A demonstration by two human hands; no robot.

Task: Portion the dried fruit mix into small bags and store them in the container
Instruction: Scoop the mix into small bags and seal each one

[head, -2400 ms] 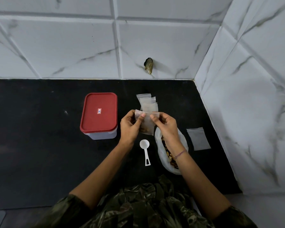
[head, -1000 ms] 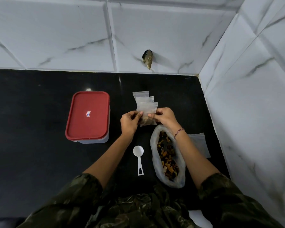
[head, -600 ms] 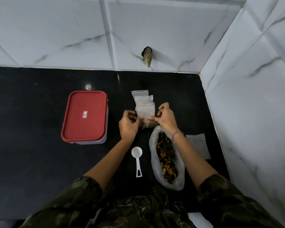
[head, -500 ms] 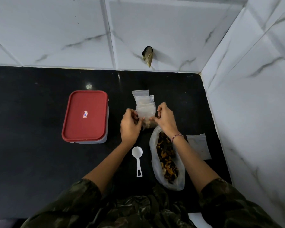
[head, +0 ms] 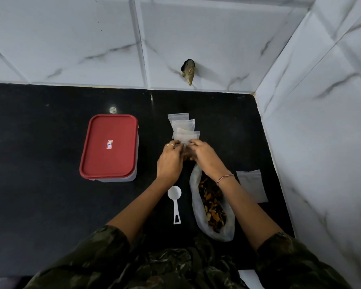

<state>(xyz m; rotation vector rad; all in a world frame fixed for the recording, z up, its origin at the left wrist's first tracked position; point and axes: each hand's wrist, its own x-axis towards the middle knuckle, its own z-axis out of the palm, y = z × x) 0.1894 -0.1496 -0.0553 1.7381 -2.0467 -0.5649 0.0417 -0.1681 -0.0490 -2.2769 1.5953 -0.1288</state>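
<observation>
My left hand (head: 169, 161) and my right hand (head: 204, 156) meet over the black counter (head: 40, 205), both pinching the top of a small clear bag (head: 186, 152) that holds some fruit mix and is mostly hidden between them. Just beyond lies a stack of small empty clear bags (head: 182, 127). A large open plastic bag of dried fruit mix (head: 212, 207) lies under my right forearm. The container (head: 109, 148) with its red lid shut stands to the left. A white scoop (head: 175, 202) lies between my forearms.
One more small clear bag (head: 251, 184) lies flat at the right, near the tiled side wall (head: 321, 142). The tiled back wall carries a dark hook-like fitting (head: 188, 70). My camouflage sleeves fill the bottom of the view.
The small bag came down from mid-air to the counter in front of the stack. Both hands have closed in over its top, fingertips nearly touching.
</observation>
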